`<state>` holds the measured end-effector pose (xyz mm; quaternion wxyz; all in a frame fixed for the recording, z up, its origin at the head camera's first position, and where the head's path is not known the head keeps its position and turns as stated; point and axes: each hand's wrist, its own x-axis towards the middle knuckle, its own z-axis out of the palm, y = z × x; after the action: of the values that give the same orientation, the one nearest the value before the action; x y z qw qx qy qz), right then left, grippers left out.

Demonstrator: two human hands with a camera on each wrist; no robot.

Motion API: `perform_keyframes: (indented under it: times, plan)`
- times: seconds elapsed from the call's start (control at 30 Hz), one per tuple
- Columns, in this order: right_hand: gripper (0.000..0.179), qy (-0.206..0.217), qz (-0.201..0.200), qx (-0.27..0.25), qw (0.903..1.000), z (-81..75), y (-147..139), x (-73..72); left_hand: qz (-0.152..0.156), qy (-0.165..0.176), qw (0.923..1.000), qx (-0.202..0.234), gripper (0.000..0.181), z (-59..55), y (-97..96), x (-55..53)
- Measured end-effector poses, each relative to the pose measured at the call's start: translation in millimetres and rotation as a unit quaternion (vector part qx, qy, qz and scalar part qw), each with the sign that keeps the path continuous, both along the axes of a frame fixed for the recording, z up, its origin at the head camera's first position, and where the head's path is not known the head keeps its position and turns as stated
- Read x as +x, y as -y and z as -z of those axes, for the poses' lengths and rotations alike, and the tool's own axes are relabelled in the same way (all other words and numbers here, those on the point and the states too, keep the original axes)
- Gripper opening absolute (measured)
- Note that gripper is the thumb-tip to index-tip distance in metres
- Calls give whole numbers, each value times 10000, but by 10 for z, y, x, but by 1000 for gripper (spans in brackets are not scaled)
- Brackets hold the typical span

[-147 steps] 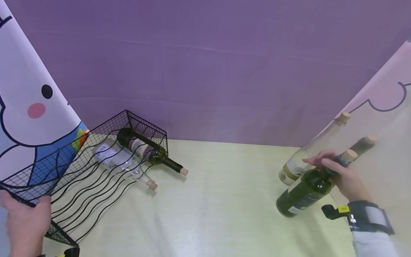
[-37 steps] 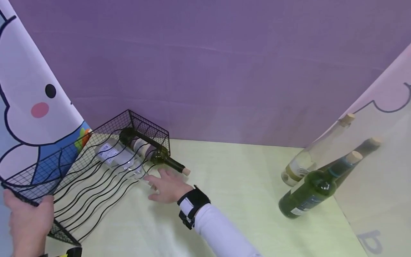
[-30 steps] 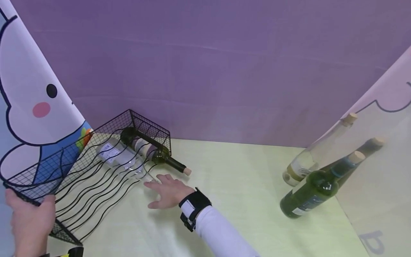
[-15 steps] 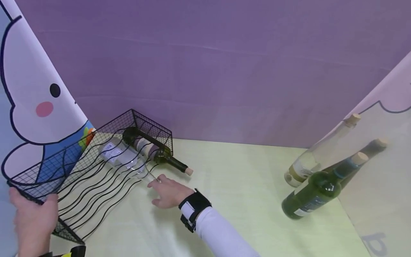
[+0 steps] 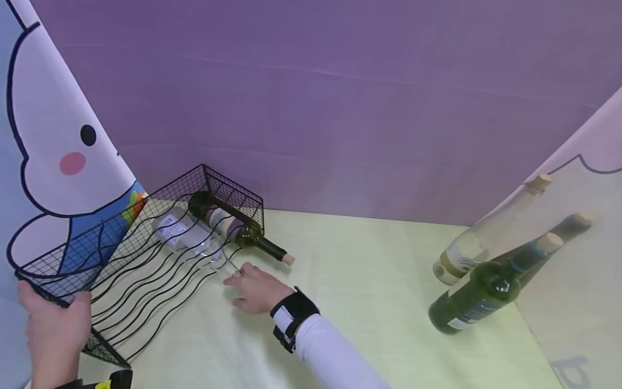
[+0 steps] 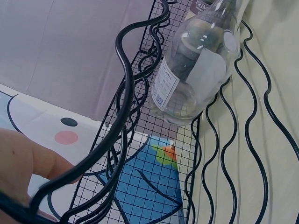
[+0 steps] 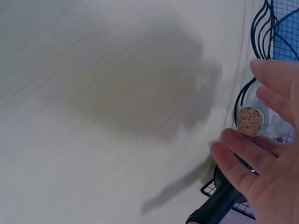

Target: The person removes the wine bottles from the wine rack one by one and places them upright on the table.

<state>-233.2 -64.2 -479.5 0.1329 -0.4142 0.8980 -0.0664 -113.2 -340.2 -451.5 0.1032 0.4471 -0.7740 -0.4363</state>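
Observation:
A black wire rack (image 5: 126,248) stands at the left, tilted, and my left hand (image 5: 58,329) grips its near edge. In the left wrist view the fingers (image 6: 44,161) lie beside the wavy wire. On the wires lie a clear glass bottle (image 5: 187,235) and a dark green wine bottle (image 5: 225,224), their corked necks pointing right. My right hand (image 5: 259,289) is at the clear bottle's neck. In the right wrist view its loosely spread fingers (image 7: 247,154) lie on both sides of that bottle's cork (image 7: 250,121); the thumb stands off.
At the right, a green bottle (image 5: 478,294) and a clear bottle with a gold-banded label (image 5: 459,259) stand upright, with another dark corked neck (image 5: 566,232) behind the green one. The purple backdrop (image 5: 316,108) rises behind the pale table (image 5: 355,270).
My right hand has left the green bottle at the right and reached the clear bottle's neck in the rack, its fingers drawing in slightly. The left hand stays on the rack; the view shifts slightly.

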Motion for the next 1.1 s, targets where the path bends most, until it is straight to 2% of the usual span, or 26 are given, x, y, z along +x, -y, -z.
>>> perform_keyframes:
  times: [0.17, 0.37, 0.43, 0.6, 0.7, 0.83, 0.87, 0.97, 1.1]
  plan:
    - [39, -110, 50, -212, 9997, -25, -4, -23, -68, -45, 10000, -49, 84, -9, -6, -6]
    - [13, -368, 255, -469, 9979, -15, -33, -51, -119, -38, 9999, -77, 82, -11, 3, -2]
    - [10, -460, 301, -522, 9971, 15, -32, -55, -106, -21, 9999, -49, 83, -13, 1, 4]
    - [13, -844, 279, -436, 9951, 89, -6, -48, -63, -16, 10000, -2, 83, -5, -18, 8]
    - [28, -1090, 508, -307, 9923, 98, 39, -37, -75, -31, 10000, -42, 83, 10, -4, 11]
    - [40, -926, 959, -501, 9898, 104, 85, -38, -102, -81, 9999, -51, 84, 3, -7, 27]
    - [39, -813, 1016, -616, 9896, 111, 87, -45, -110, -79, 9999, -30, 84, -5, -16, 30]
    - [32, -672, 1011, -771, 9896, 121, 78, -68, -116, -91, 9999, 20, 84, -28, -43, 32]
    - [30, -724, 1014, -774, 9892, 121, 54, -83, -85, -69, 9999, 1, 83, -44, -58, 27]
